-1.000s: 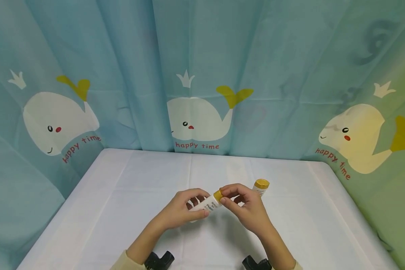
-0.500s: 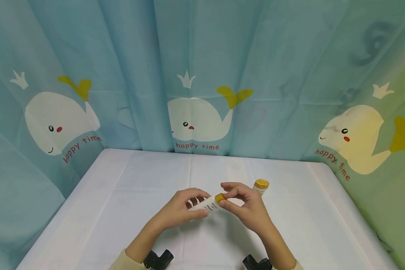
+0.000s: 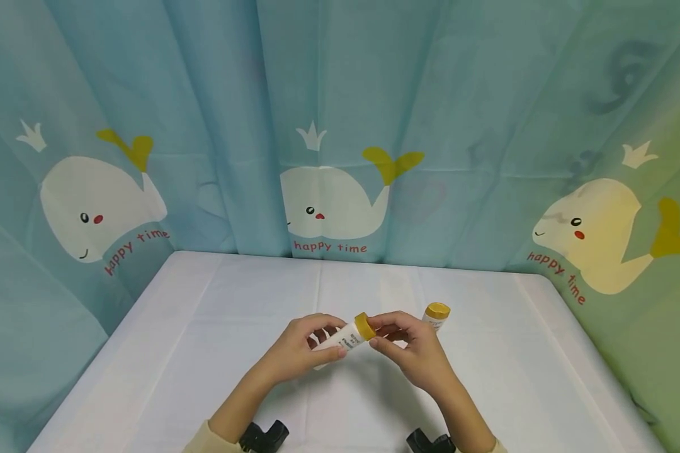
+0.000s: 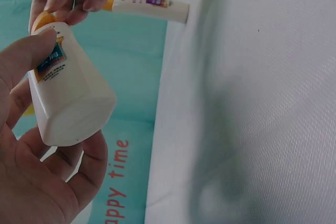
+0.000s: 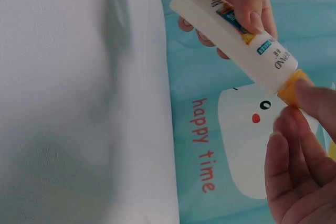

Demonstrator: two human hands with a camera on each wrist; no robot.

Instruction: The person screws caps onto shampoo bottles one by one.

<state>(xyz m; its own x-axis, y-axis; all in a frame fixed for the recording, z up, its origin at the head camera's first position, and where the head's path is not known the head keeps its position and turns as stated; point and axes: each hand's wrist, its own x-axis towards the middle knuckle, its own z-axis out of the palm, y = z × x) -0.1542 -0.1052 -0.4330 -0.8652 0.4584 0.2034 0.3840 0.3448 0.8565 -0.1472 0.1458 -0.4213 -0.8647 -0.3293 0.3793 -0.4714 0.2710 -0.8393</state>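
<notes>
A white plastic bottle with a gold cap is held tilted above the table, its cap end up and to the right. My left hand grips the bottle's body, thumb lying over the printed label in the left wrist view. The bottle's flat base faces that camera. My right hand pinches the cap's edge between thumb and fingers, as the right wrist view shows. Beyond the right hand stands a second white bottle with a gold cap, partly hidden by that hand in the head view.
A white cloth covers the table. Blue-green curtains printed with whales hang around its back and sides. Black wrist mounts show on both forearms near the front edge.
The held bottle's cap end has tipped upward and more of the cap now shows. My right index finger, raised half a second ago, has come down toward the cap. The second bottle stays put.
</notes>
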